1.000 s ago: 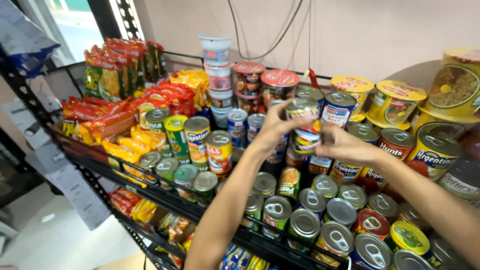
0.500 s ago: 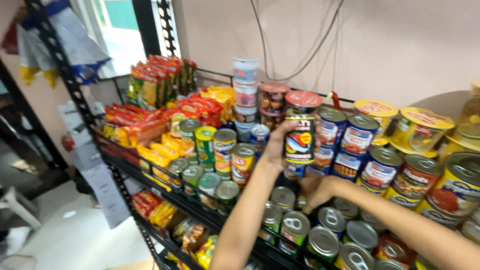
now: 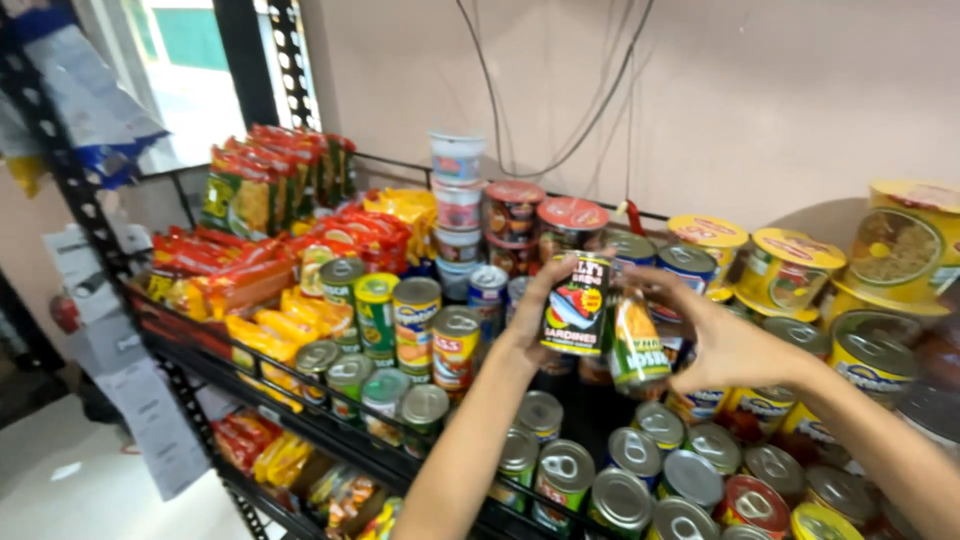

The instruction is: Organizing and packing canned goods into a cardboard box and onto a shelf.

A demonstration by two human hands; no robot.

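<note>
My left hand (image 3: 525, 330) grips a black tin can (image 3: 576, 303) with a red and yellow label, held upright above the shelf. My right hand (image 3: 725, 345) holds a green and orange labelled can (image 3: 637, 345) right beside it, the two cans nearly touching. Both are lifted over a gap among rows of tin cans (image 3: 560, 470) that stand with silver lids on the black wire shelf (image 3: 330, 435). Both forearms reach in from the lower edge of the view.
Red and yellow snack packets (image 3: 250, 280) lie at the left of the shelf. Stacked plastic cups (image 3: 457, 205) and red-lidded tubs (image 3: 570, 222) stand at the back. Yellow-lidded cup noodles (image 3: 795, 265) are at right. A lower shelf holds more packets (image 3: 270, 455). Cables hang on the wall.
Both hands lifted the cans a little higher and brought them side by side; my right hand now shows fully with its own can. The view shifted slightly right.
</note>
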